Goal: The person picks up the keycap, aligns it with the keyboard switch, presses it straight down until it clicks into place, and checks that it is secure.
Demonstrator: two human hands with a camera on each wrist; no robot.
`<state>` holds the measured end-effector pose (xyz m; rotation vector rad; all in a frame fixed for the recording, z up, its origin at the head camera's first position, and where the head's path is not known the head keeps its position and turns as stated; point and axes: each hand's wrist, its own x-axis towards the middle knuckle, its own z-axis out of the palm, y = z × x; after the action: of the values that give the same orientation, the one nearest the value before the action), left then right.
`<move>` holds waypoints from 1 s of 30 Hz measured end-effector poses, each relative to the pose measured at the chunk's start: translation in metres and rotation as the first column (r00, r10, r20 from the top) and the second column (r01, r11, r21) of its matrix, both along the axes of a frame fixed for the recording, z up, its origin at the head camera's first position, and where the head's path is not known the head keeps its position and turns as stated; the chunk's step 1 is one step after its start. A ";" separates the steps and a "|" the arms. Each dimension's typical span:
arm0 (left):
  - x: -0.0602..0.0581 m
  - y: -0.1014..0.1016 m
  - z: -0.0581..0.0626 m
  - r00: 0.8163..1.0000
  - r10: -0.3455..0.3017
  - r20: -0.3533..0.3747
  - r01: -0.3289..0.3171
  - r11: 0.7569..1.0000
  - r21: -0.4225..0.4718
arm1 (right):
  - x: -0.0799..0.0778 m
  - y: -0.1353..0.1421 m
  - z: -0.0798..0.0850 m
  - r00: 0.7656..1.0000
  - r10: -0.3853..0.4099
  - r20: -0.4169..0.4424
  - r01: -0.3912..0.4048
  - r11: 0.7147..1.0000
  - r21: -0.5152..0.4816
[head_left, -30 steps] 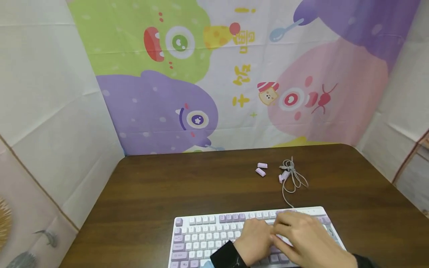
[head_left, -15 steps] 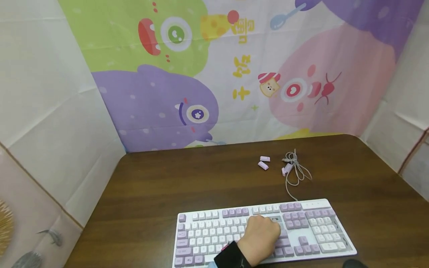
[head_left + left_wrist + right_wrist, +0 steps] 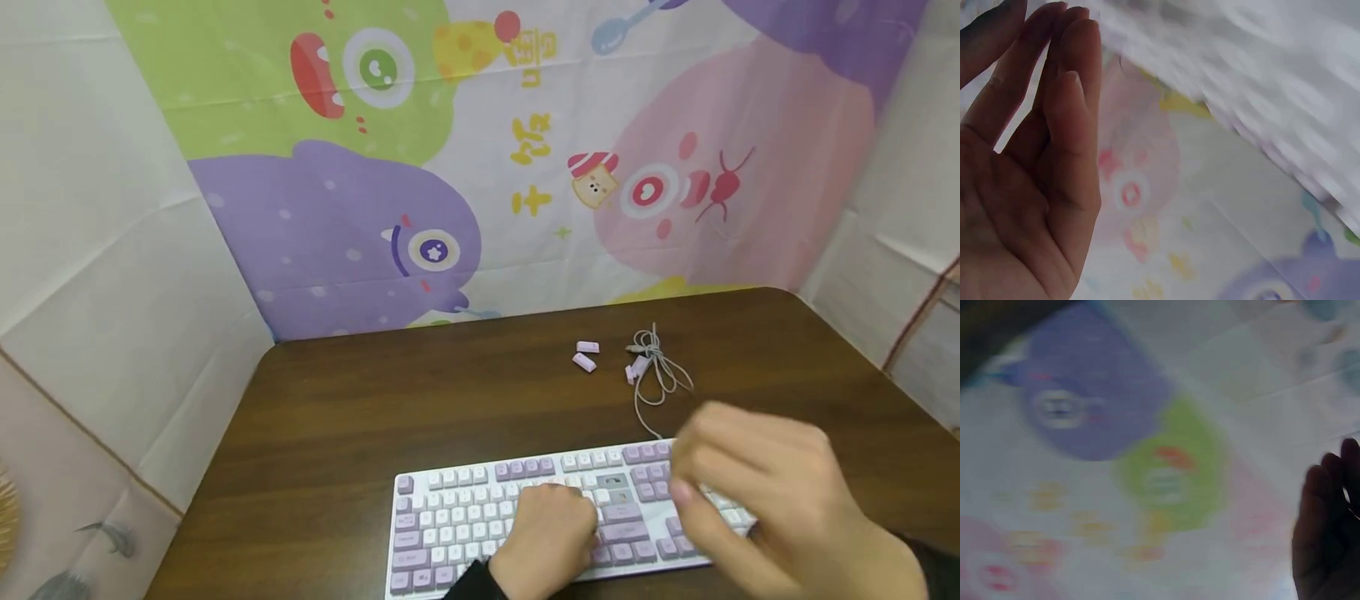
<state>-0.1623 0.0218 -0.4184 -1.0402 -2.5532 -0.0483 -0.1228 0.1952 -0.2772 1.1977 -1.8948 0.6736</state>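
The left hand point(image 3: 551, 533), fingers loosely bent and nothing visibly held, was positioned over the keyboard point(image 3: 465, 521) on the table point(image 3: 420, 392). The right hand point(image 3: 780, 492) hovered above the keyboard's right end, half-curled, contents indeterminable. A sideways sweep could have snagged the cable point(image 3: 663, 375) and scattered loose keys point(image 3: 585, 362).

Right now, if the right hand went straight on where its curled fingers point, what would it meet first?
Probably the white-and-lilac rectangular keyboard; the right hand appears raised over its right part, fingers bent toward it. Height above it is unclear.
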 end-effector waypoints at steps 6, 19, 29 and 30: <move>0.002 -0.072 0.007 0.975 0.175 0.135 -0.192 0.974 0.123 | -0.094 0.052 -0.062 0.735 -0.599 0.318 0.456 0.784 0.422; 0.008 -0.166 -0.002 0.713 0.517 0.473 -0.594 0.804 0.016 | -0.197 0.093 -0.135 0.541 -0.774 0.328 0.404 0.582 0.706; 0.000 -0.173 -0.010 0.649 0.522 0.554 -0.654 0.754 0.056 | -0.210 0.090 -0.153 0.517 -0.807 0.287 0.467 0.547 0.695; 0.000 -0.173 -0.010 0.647 0.521 0.556 -0.659 0.749 0.065 | -0.211 0.089 -0.153 0.518 -0.807 0.283 0.472 0.545 0.693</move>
<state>-0.1626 -0.1514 -0.4288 -0.0132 -3.1189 -0.5360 -0.3339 0.2839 -0.4298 0.3876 -2.9795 0.0082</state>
